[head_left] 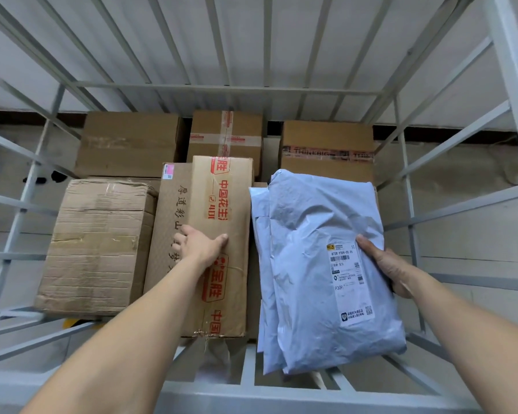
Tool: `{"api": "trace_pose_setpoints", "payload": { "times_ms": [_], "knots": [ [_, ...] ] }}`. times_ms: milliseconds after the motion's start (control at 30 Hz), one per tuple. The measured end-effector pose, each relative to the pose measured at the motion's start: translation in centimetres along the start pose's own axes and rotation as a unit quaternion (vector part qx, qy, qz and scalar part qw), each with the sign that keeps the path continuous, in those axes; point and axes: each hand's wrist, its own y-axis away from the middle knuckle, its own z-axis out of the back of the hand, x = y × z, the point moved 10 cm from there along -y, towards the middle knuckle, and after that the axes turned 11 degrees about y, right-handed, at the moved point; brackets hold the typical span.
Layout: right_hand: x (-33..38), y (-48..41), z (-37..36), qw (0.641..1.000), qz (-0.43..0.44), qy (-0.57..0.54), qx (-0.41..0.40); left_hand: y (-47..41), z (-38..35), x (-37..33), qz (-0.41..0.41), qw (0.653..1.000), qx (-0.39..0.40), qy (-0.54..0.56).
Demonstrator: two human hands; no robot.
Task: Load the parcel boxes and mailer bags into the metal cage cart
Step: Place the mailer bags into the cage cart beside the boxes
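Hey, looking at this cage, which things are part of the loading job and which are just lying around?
Job: metal cage cart; red-printed box, gripped by left hand; grey mailer bag, held by right hand; white mailer bag beneath; crumpled box; rear boxes.
Lying about: yellow object beneath cart; black objects on floor, left.

boxes (102,243): matt cardboard | mailer bag (320,264): crinkled plastic | cage (228,88): painted metal
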Motion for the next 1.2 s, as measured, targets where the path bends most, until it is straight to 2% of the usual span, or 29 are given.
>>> {"api": "trace_pose_setpoints", "payload": {
  "times_ms": [300, 500, 700, 767, 833, 900, 967, 1033, 1100, 1200],
  "knots": [
    [1.4, 0.0, -1.2, 1.0, 0.012, 0.008, -0.001, -1.0, 1.3, -0.1, 0.027, 0.999, -0.025, 0.015],
    [2.1, 0.9, -1.2, 0.999, 0.015, 0.051, -0.005, -1.4, 0.1, 0.6, 0.028, 0.999, 0.018, -0.01],
    [2.7, 2.6, -0.8, 0.997, 0.031, 0.045, -0.05, 0.1, -0.1, 0.6, 0.057, 0.995, 0.034, -0.076],
    [2.9, 2.7, -0.6, 0.997, 0.039, 0.037, -0.056, 1.2, 0.5, -0.7, 0.029, 0.991, -0.001, -0.129],
    [3.8, 3.6, -0.4, 0.997, 0.054, 0.034, -0.054, 2.6, 0.6, -3.5, -0.058, 0.991, -0.028, -0.121],
    [4.0, 4.8, -0.1, 0.997, 0.045, 0.037, -0.052, 4.5, -0.5, -6.1, -0.113, 0.992, 0.046, 0.019],
    [4.2, 6.1, 0.2, 0.997, 0.04, 0.036, -0.054, 7.9, -2.8, -7.3, -0.072, 0.961, 0.206, 0.17],
    [4.4, 6.6, 0.1, 0.997, 0.041, 0.043, -0.05, 11.1, -5.4, -7.7, -0.036, 0.925, 0.327, 0.19],
    [4.7, 7.6, -0.2, 0.998, 0.038, 0.04, -0.04, 12.9, -6.7, -8.2, -0.049, 0.911, 0.366, 0.183],
    [4.9, 8.3, 0.0, 0.998, 0.024, 0.04, -0.045, 12.7, -6.7, -9.4, -0.083, 0.915, 0.345, 0.191]
  ]
}}
